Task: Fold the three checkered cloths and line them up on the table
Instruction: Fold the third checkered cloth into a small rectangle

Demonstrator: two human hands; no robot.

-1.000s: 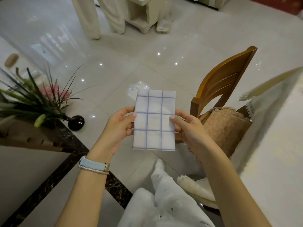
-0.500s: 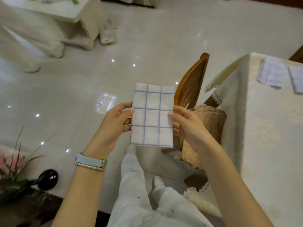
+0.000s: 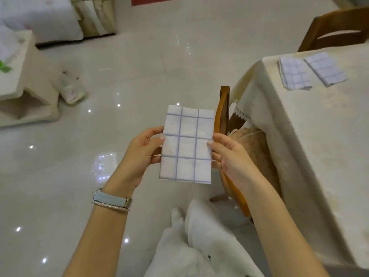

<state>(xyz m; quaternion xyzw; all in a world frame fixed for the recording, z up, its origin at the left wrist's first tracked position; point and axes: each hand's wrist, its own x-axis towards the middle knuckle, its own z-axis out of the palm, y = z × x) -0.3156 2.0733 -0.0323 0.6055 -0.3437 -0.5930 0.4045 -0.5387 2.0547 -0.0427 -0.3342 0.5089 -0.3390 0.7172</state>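
At centre frame, our left hand (image 3: 139, 156) and right hand (image 3: 229, 158) pinch the third folded cloth (image 3: 186, 144) by its sides; at two o'clock, two finished cloths (image 3: 295, 73) lie adjacent on the tabletop (image 3: 319, 136). Only placing it is left, we judge.

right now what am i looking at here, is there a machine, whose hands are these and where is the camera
No machine here: a person works with bare hands. The picture comes from a camera worn on their head, looking forward and down. The left hand and right hand each pinch a side edge of a folded checkered cloth, held up over the floor. On the cream-covered table to the right, two more folded cloths lie side by side: the corner cloth, nearer the table's corner, and the inner cloth beside it. A wooden chair is tucked against the table.
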